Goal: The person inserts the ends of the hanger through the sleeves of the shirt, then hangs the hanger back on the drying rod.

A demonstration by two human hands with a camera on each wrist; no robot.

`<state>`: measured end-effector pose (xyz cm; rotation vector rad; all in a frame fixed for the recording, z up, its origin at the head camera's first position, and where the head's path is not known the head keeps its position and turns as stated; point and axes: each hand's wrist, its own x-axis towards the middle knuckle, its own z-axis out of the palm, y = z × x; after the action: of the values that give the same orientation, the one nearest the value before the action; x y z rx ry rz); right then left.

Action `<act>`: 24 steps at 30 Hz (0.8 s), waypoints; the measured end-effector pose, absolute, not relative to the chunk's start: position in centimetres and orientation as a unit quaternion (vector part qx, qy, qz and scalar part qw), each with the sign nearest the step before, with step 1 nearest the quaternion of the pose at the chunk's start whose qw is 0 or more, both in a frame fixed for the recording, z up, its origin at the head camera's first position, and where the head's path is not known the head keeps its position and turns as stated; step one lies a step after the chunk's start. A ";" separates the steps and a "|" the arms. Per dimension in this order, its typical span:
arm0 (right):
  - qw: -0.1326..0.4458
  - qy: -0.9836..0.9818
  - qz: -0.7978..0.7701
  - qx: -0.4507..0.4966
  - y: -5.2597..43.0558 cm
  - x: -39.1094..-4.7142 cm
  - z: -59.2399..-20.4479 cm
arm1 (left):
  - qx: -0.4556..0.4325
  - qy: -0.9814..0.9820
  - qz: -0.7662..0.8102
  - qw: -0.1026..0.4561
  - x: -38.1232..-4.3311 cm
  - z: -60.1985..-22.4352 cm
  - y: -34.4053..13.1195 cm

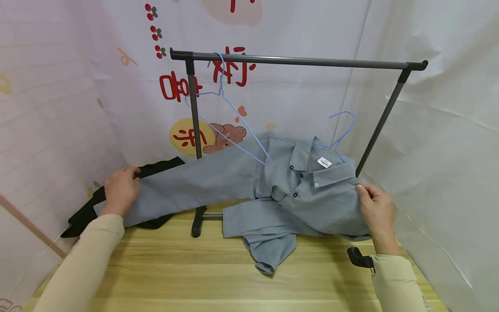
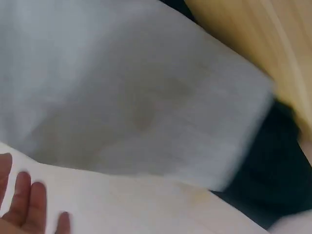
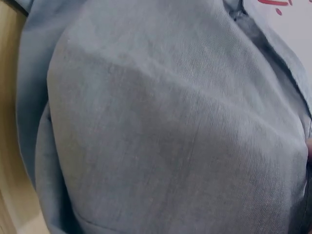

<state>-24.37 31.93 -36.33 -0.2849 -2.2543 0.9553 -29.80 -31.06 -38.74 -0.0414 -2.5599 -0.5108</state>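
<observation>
The left forearm reaches in from 7 o'clock, its hand at about 8:30, over a grey sleeve. From there the sleeve runs toward 2:30, black cloth under its far end. The left grip is loose: the wrist view shows fingers straight and spread, just beside the sleeve's edge; whether any touch it, I cannot tell. One hanger hooks over the rack at 11 o'clock. The shirt fills mid-right, partly on the table, a second hanger in its collar. The right forearm rises from 5 o'clock, the hand near 4; the shirt lies toward its 9. That grip pinches the shoulder, thumb uppermost.
</observation>
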 end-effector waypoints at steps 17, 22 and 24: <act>0.317 -0.864 0.371 -0.128 30.4 -24.9 -37.9 | -0.187 -0.940 -0.281 -0.034 -30.1 -45.5 -8.4; 0.293 -0.862 0.390 -0.139 30.4 -24.9 -37.6 | -0.220 -0.917 -0.329 -0.039 -29.8 -45.4 -9.9; 0.285 -0.861 0.395 -0.148 30.5 -25.0 -37.4 | -0.225 -0.910 -0.347 -0.036 -29.9 -44.9 -11.6</act>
<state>-24.97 30.50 -37.37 -0.3955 -2.3016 1.0559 -29.88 -11.61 -44.89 -0.7249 -2.9255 -1.1171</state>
